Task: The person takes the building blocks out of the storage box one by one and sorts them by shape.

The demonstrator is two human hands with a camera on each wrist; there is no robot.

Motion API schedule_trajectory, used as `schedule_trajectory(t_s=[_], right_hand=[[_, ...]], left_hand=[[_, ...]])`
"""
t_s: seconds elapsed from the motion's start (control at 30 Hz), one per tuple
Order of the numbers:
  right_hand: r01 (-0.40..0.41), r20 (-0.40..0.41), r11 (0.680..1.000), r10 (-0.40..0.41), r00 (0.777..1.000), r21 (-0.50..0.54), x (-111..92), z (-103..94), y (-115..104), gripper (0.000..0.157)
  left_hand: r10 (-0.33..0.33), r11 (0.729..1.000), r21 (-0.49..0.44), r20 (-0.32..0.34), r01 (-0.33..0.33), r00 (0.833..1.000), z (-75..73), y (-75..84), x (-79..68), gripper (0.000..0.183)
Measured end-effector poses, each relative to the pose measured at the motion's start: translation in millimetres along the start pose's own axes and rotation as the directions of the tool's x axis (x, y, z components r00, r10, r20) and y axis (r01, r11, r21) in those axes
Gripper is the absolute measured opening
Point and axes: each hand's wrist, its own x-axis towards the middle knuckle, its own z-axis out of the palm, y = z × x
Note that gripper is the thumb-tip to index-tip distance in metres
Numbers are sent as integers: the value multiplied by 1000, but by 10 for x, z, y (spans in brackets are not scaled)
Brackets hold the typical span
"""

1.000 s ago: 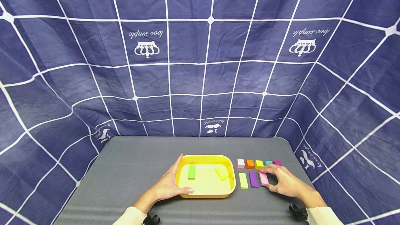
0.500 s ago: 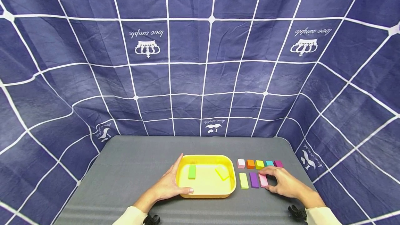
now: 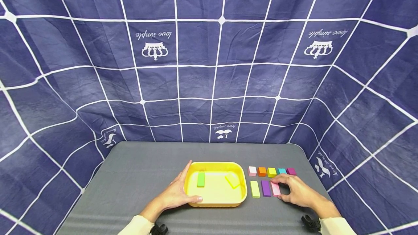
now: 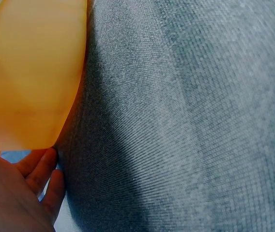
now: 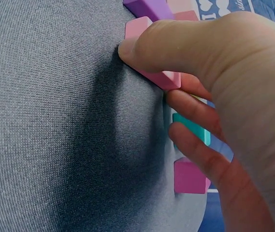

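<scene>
My left hand (image 3: 174, 193) grips the left end of a yellow plastic tray (image 3: 222, 204), thumb over its near rim; in the left wrist view its fingers meet the tray's outer wall. Inside the tray lie a green block (image 3: 200, 179) and a yellow block (image 3: 232, 181). To the right of it, my right hand (image 3: 295, 190) pinches a pink block (image 3: 275, 188) between thumb and fingers. This block appears to lie on the table, close beside a purple block (image 3: 266, 188). The right wrist view shows the thumb (image 5: 130, 48) along the pink block's side.
A pale yellow-green block (image 3: 255, 189) lies between tray and purple block. Behind stands a row: pale pink (image 3: 252, 171), orange (image 3: 262, 171), yellow (image 3: 271, 172), teal (image 3: 282, 171) and magenta (image 3: 291, 171) blocks. Grey cloth covers the table (image 3: 140, 162); blue gridded curtains enclose it.
My right hand has shifted slightly toward me with the pink block, which sits nearer the purple one; more of the magenta block shows. The left hand and tray have stayed put.
</scene>
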Motion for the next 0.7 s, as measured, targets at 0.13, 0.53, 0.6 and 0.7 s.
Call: schedule_trajectory(t_s=[0.13, 0.53, 0.6, 0.7], right_hand=[[11, -14, 1000, -11, 1000, -11, -9, -4, -5, 56], [39, -93, 999, -40, 995, -16, 79, -102, -141, 55], [44, -107, 999, -46, 993, -16, 124, -117, -184, 55], [59, -121, 998, -62, 991, -31, 202, -143, -251, 51]], left_hand=[[-1, 1000, -1, -1, 1, 1000, 3, 1, -1, 153], [3, 1000, 4, -5, -3, 1000, 11, -14, 3, 153], [2, 1000, 7, -5, -2, 1000, 8, -13, 5, 153], [0, 1000, 6, -5, 0, 1000, 4, -12, 10, 153]])
